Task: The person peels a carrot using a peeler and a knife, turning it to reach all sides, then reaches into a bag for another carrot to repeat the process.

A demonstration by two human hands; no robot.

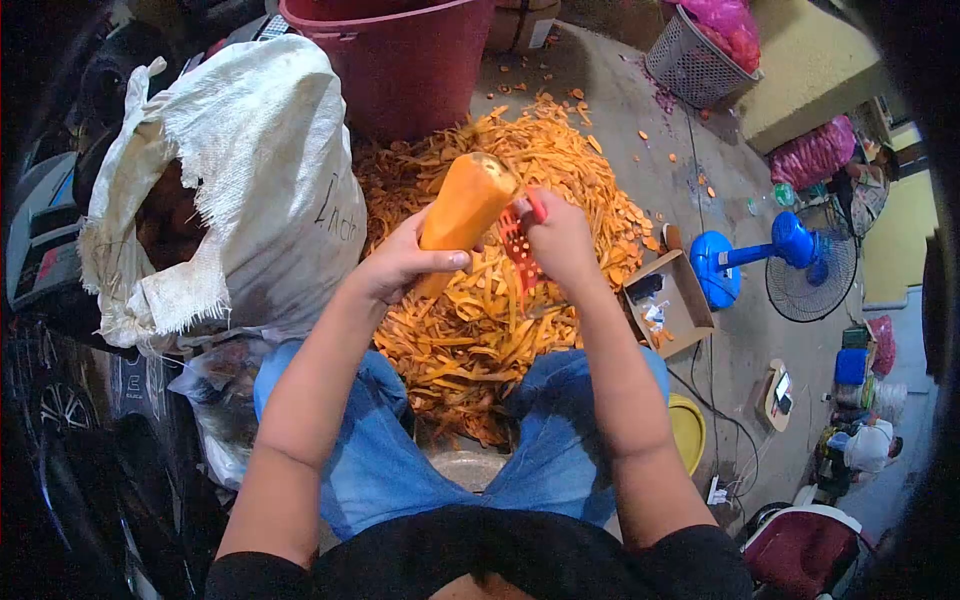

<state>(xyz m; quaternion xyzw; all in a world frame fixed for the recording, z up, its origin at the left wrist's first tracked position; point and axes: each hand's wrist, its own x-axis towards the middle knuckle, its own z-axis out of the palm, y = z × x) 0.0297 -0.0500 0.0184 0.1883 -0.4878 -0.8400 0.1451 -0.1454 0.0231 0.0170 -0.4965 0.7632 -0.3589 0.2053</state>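
A thick, orange carrot (462,205) is gripped in my left hand (415,250), tilted with its blunt, dark-marked end up and away from me. My left thumb lies along its near side and the fingers wrap round behind. Close beside its upper right end, my right hand (562,240) is closed on a red peeler (516,250) with a perforated body; part of the tool is hidden by the fingers. Below both hands spreads a big heap of orange peelings (470,340), long strips mixed with small round pieces.
On the left stands a torn white sack (270,170) with dark roundish things inside. A large maroon tub (400,70) rises behind the heap. To the right are a cardboard box (670,305), a blue fan (790,245) and cables on the floor. A grey basket (692,65) stands farther back.
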